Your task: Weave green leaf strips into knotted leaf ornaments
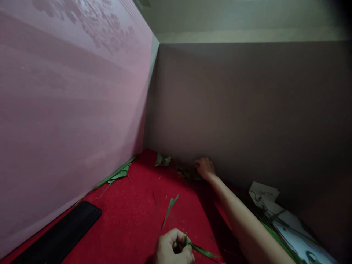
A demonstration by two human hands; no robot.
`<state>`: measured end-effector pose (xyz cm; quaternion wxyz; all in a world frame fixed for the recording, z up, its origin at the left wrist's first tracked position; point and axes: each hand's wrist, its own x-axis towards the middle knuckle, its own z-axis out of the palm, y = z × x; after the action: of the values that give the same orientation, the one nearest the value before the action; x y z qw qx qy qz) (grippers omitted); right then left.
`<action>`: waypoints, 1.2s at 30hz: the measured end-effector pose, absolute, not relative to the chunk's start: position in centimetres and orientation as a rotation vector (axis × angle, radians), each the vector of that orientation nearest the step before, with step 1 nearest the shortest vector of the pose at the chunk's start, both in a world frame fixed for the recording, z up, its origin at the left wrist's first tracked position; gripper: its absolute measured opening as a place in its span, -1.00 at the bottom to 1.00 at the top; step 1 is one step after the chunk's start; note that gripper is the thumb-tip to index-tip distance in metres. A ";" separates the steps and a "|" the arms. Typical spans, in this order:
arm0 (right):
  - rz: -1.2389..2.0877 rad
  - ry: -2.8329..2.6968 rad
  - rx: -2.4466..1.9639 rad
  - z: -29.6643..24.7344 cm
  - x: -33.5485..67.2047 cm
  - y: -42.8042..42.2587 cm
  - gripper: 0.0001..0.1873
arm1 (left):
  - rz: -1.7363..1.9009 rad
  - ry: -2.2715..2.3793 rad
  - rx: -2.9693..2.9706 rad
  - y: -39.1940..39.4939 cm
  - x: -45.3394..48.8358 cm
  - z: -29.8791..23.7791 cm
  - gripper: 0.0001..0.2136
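Note:
My left hand (173,248) is at the bottom middle, its thumb and fingers pinched on a folded green leaf strip (203,251). The strip's narrow end trails to the right over the red cloth (123,216). My right hand (205,168) reaches to the far edge by the grey wall, its fingers curled in shadow; what they hold, if anything, is hidden. Beneath and left of it lie dark green leaf pieces (187,173). Another pair of folded leaf pieces (162,160) sits farther left. A loose leaf strip (169,209) lies just beyond my left hand.
A pink panel (68,110) rises on the left, a grey wall (247,110) at the back. Along the panel lie long green leaves (119,174) and a black flat object (59,234). White sheets (265,192) with green strips on them are at the right.

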<state>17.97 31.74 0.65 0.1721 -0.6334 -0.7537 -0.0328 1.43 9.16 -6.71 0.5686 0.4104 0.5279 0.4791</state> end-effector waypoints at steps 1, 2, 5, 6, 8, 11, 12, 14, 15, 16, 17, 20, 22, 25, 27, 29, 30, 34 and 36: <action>-0.091 -2.122 -1.797 1.3 18.0 31.1 -0.75 | 1.144 1.226 0.966 9.1 1.4 -6.5 -0.94; -0.086 -2.104 -1.793 1.9 18.0 30.4 -0.75 | 1.164 1.210 0.962 9.0 1.4 -6.2 -0.95; -0.034 -2.063 -1.755 3.7 17.7 27.3 -0.77 | 1.210 1.157 0.926 8.7 1.0 -5.0 -0.94; -0.007 -2.048 -1.738 4.1 17.5 25.9 -0.77 | 1.216 1.135 0.913 8.6 0.8 -4.6 -0.94; 0.068 -2.032 -1.687 4.6 16.9 22.5 -0.80 | 1.198 1.101 0.910 8.5 0.5 -3.6 -0.92; 0.180 -2.020 -1.587 4.4 15.7 16.1 -0.70 | 1.148 1.060 0.911 8.3 0.1 -2.6 -0.90; 0.193 -2.007 -1.567 4.1 15.2 13.8 -0.68 | 1.132 1.044 0.910 8.2 0.1 -2.3 -0.89; 0.185 -1.978 -1.548 3.5 14.4 9.5 -0.65 | 1.102 0.996 0.930 7.7 0.2 -1.9 -0.87; 0.181 -1.970 -1.542 3.1 14.1 7.6 -0.68 | 1.085 0.968 0.945 7.4 0.3 -1.8 -0.88; 0.176 -1.959 -1.543 2.6 13.9 5.9 -0.73 | 1.070 0.942 0.957 7.1 0.4 -1.6 -0.86; 0.172 -1.947 -1.546 2.1 13.8 4.5 -0.78 | 1.059 0.916 0.971 6.7 0.5 -1.4 -0.85; 0.148 -1.830 -1.595 0.7 13.8 1.9 -0.84 | 1.038 0.854 1.014 5.7 0.8 -0.9 -0.82; 0.135 -1.787 -1.613 0.0 14.0 1.2 -0.84 | 1.025 0.827 1.043 5.3 0.9 -0.8 -0.80; 0.124 -1.770 -1.623 -0.8 14.2 0.9 -0.82 | 1.008 0.806 1.076 5.0 0.9 -0.9 -0.80; 0.113 -1.771 -1.623 -1.1 14.2 0.8 -0.81 | 1.001 0.801 1.089 5.0 0.9 -1.1 -0.80; 0.096 -1.780 -1.616 -1.3 14.2 0.8 -0.80 | 0.996 0.800 1.095 5.1 0.9 -1.3 -0.81; 0.087 -1.783 -1.612 -1.5 14.2 0.8 -0.80 | 0.994 0.800 1.096 5.1 0.9 -1.4 -0.81; 0.068 -1.768 -1.610 -1.9 14.2 0.7 -0.78 | 0.977 0.798 1.101 5.2 0.8 -1.7 -0.82; 0.068 -1.753 -1.611 -2.0 14.2 0.8 -0.78 | 0.956 0.783 1.108 5.4 0.7 -1.9 -0.82</action>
<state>14.21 0.75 -2.00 0.3708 -0.6282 -0.6835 0.0266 0.74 5.40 -1.89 0.6749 0.4924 0.3483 0.4252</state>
